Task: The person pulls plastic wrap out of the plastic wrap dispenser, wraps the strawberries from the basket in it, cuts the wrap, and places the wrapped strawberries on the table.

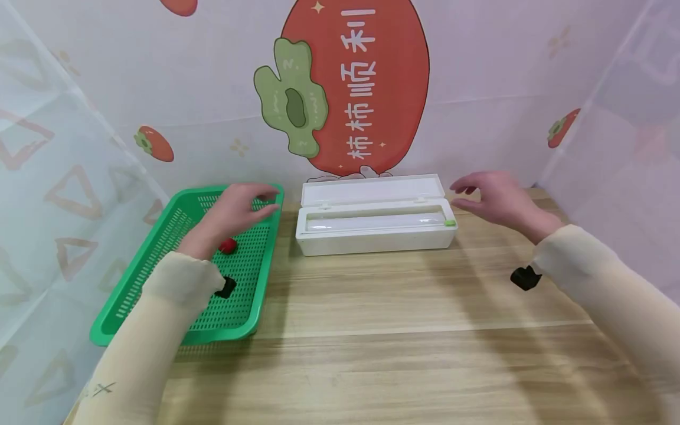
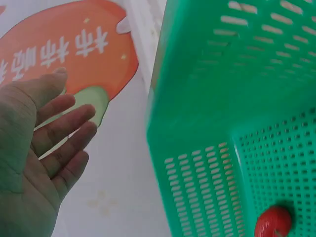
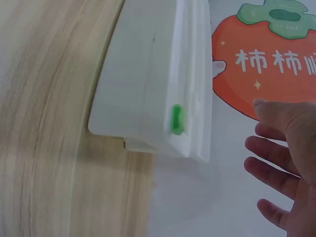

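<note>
Above the green basket (image 1: 265,277) hovers my left hand (image 1: 234,209), its fingers loosely bent and holding nothing. Inside the basket lies a small round red thing (image 1: 228,245), shown more closely in the left wrist view as a shiny red thing (image 2: 274,222). My right hand (image 1: 502,198) is raised beside the right end of a long white box (image 1: 372,241), with spread, relaxed fingers and nothing in them. The box's lid (image 1: 372,190) stands up at the back. A pale, shiny roll (image 1: 377,222) lies within, and a green tab (image 3: 177,119) sits at the box's right end.
The wood-grain table (image 1: 361,354) carries the basket on the left and the box at the back. A printed sheet (image 1: 212,71) with a big red persimmon (image 1: 398,77) hangs behind, and patterned sheets enclose both sides. Each wrist carries a black piece (image 1: 526,277).
</note>
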A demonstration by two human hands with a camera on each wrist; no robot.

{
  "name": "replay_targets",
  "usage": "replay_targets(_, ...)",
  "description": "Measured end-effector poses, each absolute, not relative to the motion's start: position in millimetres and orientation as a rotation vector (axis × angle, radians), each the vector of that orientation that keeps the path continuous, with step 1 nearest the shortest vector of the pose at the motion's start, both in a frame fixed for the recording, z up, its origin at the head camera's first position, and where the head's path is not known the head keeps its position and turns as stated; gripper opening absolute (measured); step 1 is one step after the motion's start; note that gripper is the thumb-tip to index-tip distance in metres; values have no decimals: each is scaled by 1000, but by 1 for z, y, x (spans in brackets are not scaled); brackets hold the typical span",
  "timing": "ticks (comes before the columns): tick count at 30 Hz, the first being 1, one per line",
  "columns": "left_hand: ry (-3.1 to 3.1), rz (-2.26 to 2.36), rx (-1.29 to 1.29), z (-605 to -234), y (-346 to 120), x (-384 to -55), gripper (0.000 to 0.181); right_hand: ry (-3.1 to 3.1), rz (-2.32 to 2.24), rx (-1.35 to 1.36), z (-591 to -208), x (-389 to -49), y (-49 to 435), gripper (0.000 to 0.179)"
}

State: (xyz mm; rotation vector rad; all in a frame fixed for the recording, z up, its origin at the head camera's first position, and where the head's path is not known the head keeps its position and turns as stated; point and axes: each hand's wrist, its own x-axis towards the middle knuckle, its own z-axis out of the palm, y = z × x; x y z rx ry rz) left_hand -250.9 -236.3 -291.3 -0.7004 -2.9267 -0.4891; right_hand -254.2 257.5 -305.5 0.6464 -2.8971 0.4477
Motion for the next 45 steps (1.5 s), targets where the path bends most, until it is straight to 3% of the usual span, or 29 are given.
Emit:
replay_targets(10,-3053,-507,-774,-307,-206,-272,34,-2950,501,704,-326,-265,244,23)
replay_targets(28,-3288,-222,-856,-301,-165,-295,32,-3024,544,700,-344,-274,241,18)
replay_targets(45,-3317,-152,-686,-311,-147,-294,28,-3038,321,647,-346,-277,223,15)
